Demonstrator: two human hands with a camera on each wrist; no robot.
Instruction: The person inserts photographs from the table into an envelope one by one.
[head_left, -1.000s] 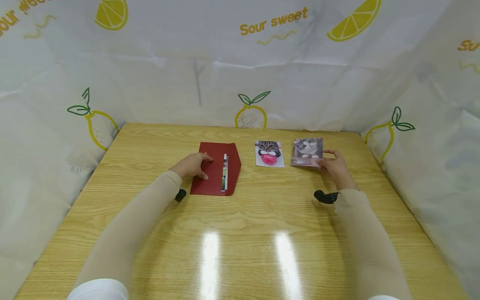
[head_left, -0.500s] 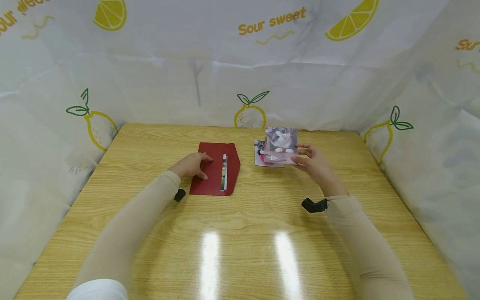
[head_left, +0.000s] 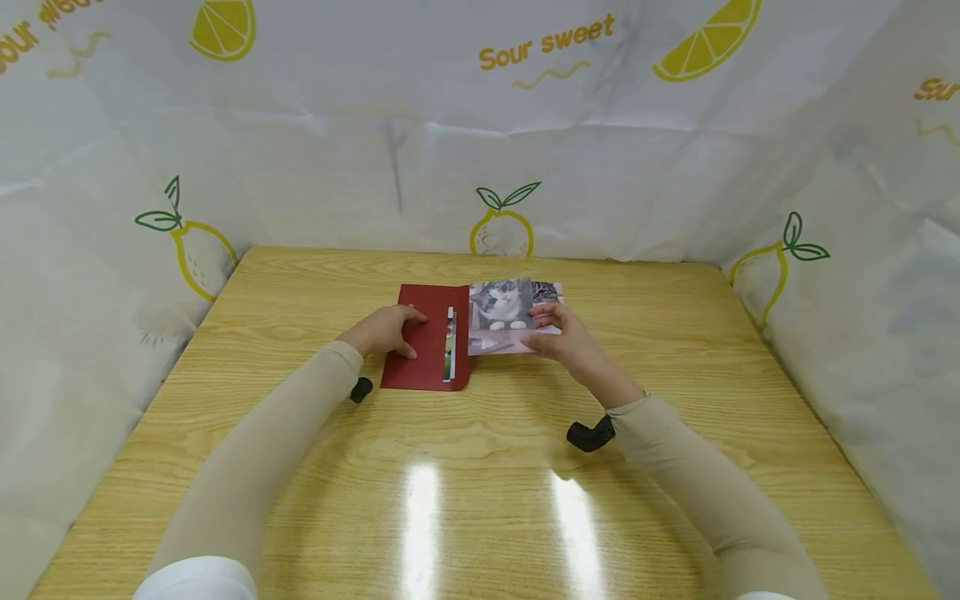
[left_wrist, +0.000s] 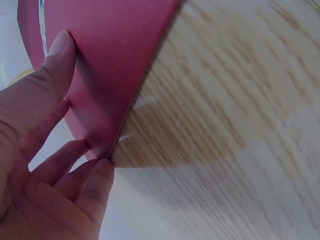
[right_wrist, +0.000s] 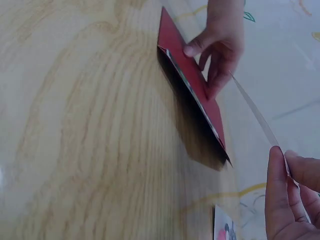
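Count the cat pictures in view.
2: the grey-white cat picture in the right hand, and the tabby picture on the table, partly hidden by it; the red envelope may hide more.

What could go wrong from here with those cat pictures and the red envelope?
The cat photo is pinched at one side by the right hand, so it might bend or snag if it meets the printed edges poking out of the red envelope.

The second cat photo, partly hidden behind the held one in the head view, could get brushed aside.

A push might slide the envelope if the left hand isn't pressing firmly.
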